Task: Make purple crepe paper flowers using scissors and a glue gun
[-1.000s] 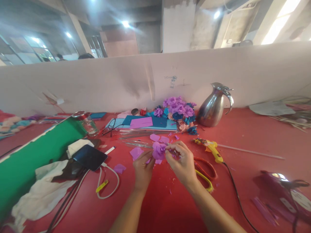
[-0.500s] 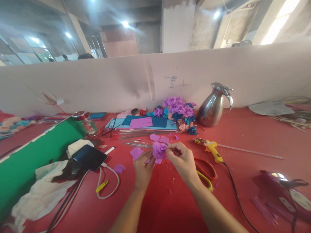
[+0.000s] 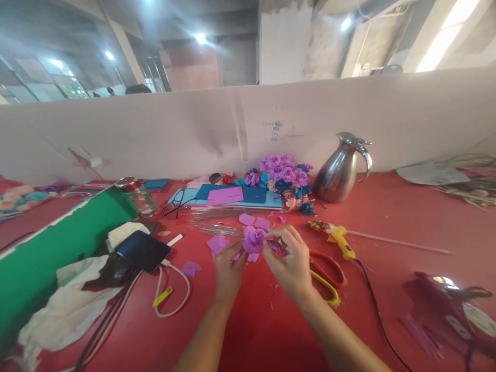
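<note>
A small purple paper flower [image 3: 253, 239] is held over the red table [image 3: 387, 206] between both my hands. My left hand [image 3: 228, 271] grips it from below with fingers closed. My right hand [image 3: 291, 261] pinches its right side, fingers curled together. Loose purple paper petals [image 3: 217, 243] lie on the table just beyond my hands. A yellow hot glue gun [image 3: 337, 236] and scissors with red and yellow handles [image 3: 327, 279] rest to the right of my right hand.
A pile of finished purple, blue and pink paper flowers [image 3: 284, 178] sits by a steel jug [image 3: 341, 168] against the white partition. Coloured paper sheets [image 3: 228, 195], a phone with cable [image 3: 143, 251], a green roll [image 3: 58, 243] and cloth lie left. A purple dispenser [image 3: 453, 305] stands right.
My right hand's fingers have shifted slightly around the flower's side. The flower and left hand stay almost in place.
</note>
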### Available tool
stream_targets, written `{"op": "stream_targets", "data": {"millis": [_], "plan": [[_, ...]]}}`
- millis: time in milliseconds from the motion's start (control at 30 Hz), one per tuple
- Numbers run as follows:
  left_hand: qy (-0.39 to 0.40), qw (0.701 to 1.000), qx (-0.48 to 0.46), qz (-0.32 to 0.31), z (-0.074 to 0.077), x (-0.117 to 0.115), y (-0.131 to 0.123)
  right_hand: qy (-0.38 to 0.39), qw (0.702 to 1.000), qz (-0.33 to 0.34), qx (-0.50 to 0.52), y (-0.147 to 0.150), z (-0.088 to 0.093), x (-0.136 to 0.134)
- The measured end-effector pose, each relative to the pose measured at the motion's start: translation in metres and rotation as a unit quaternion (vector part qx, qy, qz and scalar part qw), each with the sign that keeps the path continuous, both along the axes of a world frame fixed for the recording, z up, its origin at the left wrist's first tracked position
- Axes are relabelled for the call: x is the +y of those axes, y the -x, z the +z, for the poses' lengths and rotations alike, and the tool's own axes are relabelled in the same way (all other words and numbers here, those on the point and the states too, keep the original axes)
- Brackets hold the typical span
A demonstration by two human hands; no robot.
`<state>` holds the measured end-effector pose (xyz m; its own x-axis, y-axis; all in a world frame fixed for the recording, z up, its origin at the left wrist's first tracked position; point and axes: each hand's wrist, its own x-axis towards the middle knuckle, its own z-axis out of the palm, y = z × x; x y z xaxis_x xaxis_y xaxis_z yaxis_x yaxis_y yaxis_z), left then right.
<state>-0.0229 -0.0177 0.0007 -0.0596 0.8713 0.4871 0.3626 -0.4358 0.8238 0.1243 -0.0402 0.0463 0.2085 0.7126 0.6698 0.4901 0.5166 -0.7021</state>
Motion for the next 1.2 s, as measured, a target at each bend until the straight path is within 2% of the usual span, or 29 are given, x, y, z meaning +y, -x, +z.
{"op": "stream_targets", "data": {"millis": [133, 300, 500, 700, 1000, 1200], "plan": [[-0.002, 1.0, -0.007, -0.003, 0.0025, -0.0012, -0.0013, -0.042, 0.994, -0.047, -0.089, 0.0002, -0.0044, -0.0003], [0.011, 1.0, -0.002, -0.011, 0.0031, -0.0026, -0.0017, -0.097, 0.966, -0.124, -0.205, -0.0031, -0.005, 0.0], [0.018, 1.0, -0.01, -0.011, 0.0012, -0.0029, -0.002, -0.125, 0.945, -0.134, -0.271, -0.0062, -0.0029, -0.0002], [0.012, 1.0, -0.024, -0.009, 0.0057, -0.0024, -0.003, -0.129, 0.948, -0.107, -0.271, -0.0061, -0.0039, 0.0], [0.019, 0.999, -0.028, 0.001, 0.0032, -0.001, -0.0029, -0.122, 0.963, -0.082, -0.227, -0.0025, -0.0036, -0.0002], [0.03, 0.999, -0.041, 0.005, 0.0023, 0.0008, -0.0014, -0.092, 0.984, -0.054, -0.141, -0.0061, -0.0027, 0.0008]]}}
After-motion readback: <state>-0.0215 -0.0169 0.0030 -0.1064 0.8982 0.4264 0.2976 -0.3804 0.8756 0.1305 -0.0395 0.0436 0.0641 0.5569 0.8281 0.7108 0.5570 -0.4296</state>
